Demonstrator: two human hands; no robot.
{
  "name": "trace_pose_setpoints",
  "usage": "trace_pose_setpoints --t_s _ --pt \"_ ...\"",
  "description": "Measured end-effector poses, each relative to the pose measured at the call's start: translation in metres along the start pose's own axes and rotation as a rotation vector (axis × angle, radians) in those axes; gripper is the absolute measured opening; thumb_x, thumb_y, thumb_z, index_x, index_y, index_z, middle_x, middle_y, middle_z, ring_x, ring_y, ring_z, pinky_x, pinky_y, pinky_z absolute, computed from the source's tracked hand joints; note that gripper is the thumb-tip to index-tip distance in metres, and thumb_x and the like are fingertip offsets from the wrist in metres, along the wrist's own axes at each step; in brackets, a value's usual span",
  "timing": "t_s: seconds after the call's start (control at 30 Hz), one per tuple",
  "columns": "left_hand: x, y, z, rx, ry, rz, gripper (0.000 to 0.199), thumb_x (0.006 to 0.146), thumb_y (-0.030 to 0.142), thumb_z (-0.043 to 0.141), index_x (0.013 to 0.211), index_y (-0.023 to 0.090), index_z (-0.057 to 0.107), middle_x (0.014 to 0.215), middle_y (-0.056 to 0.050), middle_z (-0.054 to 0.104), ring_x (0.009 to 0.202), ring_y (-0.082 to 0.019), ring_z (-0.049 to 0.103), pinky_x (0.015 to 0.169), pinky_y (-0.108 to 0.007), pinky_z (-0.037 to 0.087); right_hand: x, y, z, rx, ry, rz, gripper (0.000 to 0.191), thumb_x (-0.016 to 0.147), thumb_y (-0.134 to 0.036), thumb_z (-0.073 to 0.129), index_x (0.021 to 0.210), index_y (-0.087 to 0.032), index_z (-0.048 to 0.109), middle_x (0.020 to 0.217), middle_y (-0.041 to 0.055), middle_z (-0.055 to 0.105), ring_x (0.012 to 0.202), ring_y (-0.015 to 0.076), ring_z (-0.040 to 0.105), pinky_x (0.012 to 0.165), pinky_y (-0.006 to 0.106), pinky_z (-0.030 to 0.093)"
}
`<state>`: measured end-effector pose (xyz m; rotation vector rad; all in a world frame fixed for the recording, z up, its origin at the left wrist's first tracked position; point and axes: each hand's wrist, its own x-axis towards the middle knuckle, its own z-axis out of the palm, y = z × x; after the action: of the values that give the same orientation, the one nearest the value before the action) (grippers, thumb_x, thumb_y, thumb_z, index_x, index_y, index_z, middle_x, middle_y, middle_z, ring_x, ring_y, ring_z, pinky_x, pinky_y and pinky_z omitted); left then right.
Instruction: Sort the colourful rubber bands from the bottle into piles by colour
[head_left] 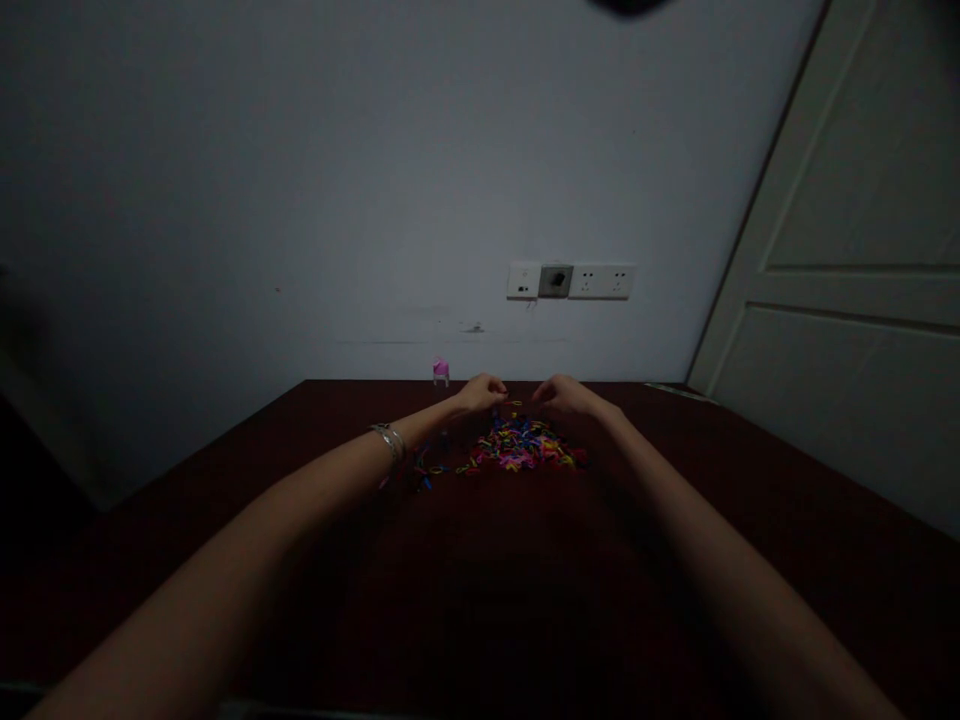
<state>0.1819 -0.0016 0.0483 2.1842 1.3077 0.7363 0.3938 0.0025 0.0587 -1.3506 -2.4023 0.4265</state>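
A loose pile of small colourful bands (521, 445) lies on the dark red table, with a few more scattered to its left beside my forearm. My left hand (484, 392) is at the pile's far left edge, its fingers closed together; whatever they hold, if anything, is too small to name. Across a narrow gap, my right hand (559, 392) hovers at the far right edge, fingers bent and pinched, their contents too dark and small to make out. A small yellow band (516, 403) shows between the two hands.
The dark red table (495, 560) meets a grey wall. A small pink object with pale legs (441, 371) stands at the table's back edge. Wall sockets (601, 281) are above, and a pale panelled door (847, 280) is at the right.
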Motion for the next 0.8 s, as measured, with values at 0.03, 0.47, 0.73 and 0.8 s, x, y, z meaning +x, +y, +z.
trace_pose_setpoints --t_s 0.03,0.47,0.73,0.8 --pt "0.001 0.002 0.003 -0.003 0.000 -0.005 0.021 0.072 0.021 0.051 0.084 0.008 0.062 0.059 -0.001 0.058 0.050 -0.008 0.049 0.050 -0.019 0.038 -0.001 0.003 -0.001 0.010 -0.006 -0.001 0.029 0.060 -0.011 0.056 0.085 -0.013 0.070 0.076 0.0046 0.069 0.072 0.0161 0.062 0.062 0.020 0.044" --pt "0.001 -0.003 0.017 0.040 0.070 0.013 0.032 0.075 0.023 0.040 0.089 0.009 0.066 0.073 -0.004 0.063 0.066 -0.012 0.052 0.063 -0.022 0.040 -0.015 0.005 -0.012 0.116 -0.017 0.002 0.032 0.064 -0.013 0.052 0.091 -0.011 0.069 0.086 0.0073 0.069 0.077 0.0172 0.062 0.070 0.023 0.046" --pt "-0.007 -0.006 0.004 0.061 0.070 -0.028 0.037 0.070 0.012 0.040 0.099 0.010 0.064 0.086 -0.006 0.065 0.075 -0.012 0.055 0.070 -0.022 0.041 -0.024 -0.010 -0.009 0.116 -0.038 -0.032 0.029 0.066 -0.017 0.053 0.090 -0.011 0.068 0.085 0.0073 0.069 0.075 0.0170 0.061 0.067 0.023 0.045" --pt "-0.010 -0.016 -0.004 0.063 0.095 -0.051 0.038 0.068 0.010 0.041 0.098 0.009 0.064 0.087 -0.007 0.065 0.076 -0.013 0.056 0.070 -0.022 0.042 -0.028 -0.021 -0.004 0.091 -0.086 -0.074 0.029 0.066 -0.016 0.053 0.091 -0.012 0.068 0.085 0.0062 0.069 0.075 0.0165 0.061 0.066 0.023 0.045"
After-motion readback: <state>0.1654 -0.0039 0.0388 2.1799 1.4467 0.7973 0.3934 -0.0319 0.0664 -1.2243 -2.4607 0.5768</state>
